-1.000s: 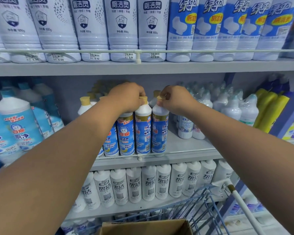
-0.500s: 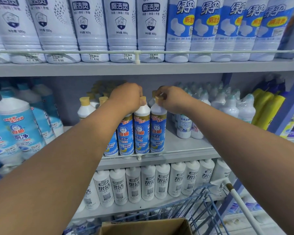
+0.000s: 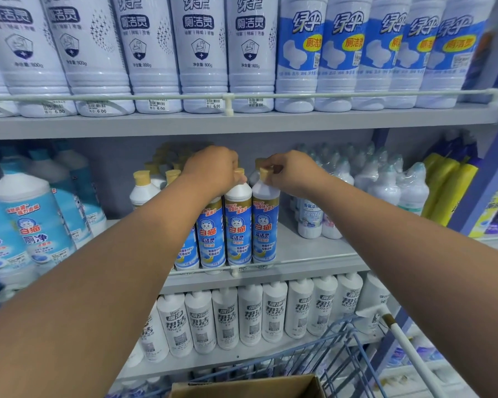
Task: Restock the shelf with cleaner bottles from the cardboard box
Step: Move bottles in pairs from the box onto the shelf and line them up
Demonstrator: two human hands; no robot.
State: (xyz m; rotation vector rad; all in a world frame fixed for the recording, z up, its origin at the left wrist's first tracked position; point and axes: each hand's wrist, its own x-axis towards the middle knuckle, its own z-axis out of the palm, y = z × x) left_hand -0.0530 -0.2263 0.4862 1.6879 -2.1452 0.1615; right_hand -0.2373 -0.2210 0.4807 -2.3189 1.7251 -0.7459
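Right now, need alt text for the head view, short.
Both hands grip the yellow caps of blue-labelled cleaner bottles at the front of the middle shelf: left hand on one bottle, right hand on the next bottle. A cardboard box sits in a blue wire cart below.

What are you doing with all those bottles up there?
A person is filling a shop shelf with cleaner bottles. The left hand grips the top of one blue-labelled bottle, and the right hand pinches the tan cap of the bottle beside it. Both bottles stand upright at the front of the middle shelf. The cardboard box sits below, in a blue wire cart.
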